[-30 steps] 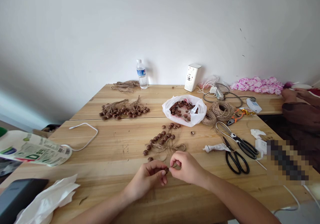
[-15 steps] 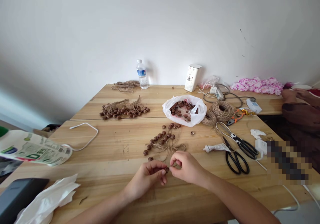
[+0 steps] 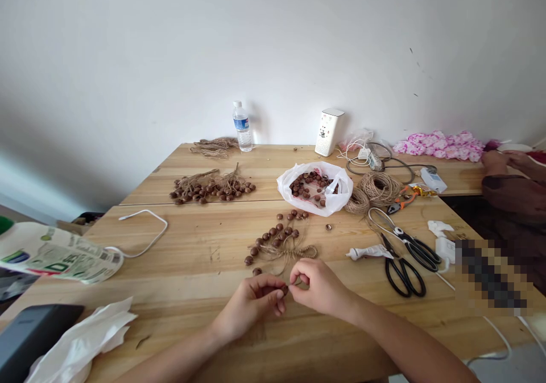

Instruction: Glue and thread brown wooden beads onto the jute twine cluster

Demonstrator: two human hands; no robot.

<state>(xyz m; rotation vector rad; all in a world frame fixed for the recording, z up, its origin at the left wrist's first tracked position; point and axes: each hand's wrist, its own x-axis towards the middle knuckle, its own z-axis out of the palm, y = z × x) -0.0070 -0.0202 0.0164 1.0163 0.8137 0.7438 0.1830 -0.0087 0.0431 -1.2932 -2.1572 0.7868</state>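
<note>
Between thumb and fingers, my left hand (image 3: pixel 256 300) pinches a small brown nutshell (image 3: pixel 285 289), mostly covered by the fingertips. My right hand (image 3: pixel 318 286) is closed in a pinch right beside it, on the end of a jute cord (image 3: pixel 285 266) that meets the shell. Just beyond my hands lies a bunch of round brown nutshells (image 3: pixel 272 235) strung on jute cords, with a loop of twine (image 3: pixel 307 251) at its right. A white plastic bag (image 3: pixel 285 188) behind it holds many loose shells. One lone shell (image 3: pixel 328 227) rests near the bag.
Two black-handled scissors (image 3: pixel 404 278), a white tube (image 3: pixel 369 252), twine rolls (image 3: pixel 379 188) and orange-handled pliers (image 3: pixel 403 201) lie to the right. Finished-looking shell bunches (image 3: pixel 213 189) and a water bottle (image 3: pixel 242 130) are at the back. Another person's hands (image 3: pixel 507 161) show far right.
My two hands stay almost in the same place, fingertips together at the shell. At the far right, the other person's hands and sleeve have shifted slightly.
</note>
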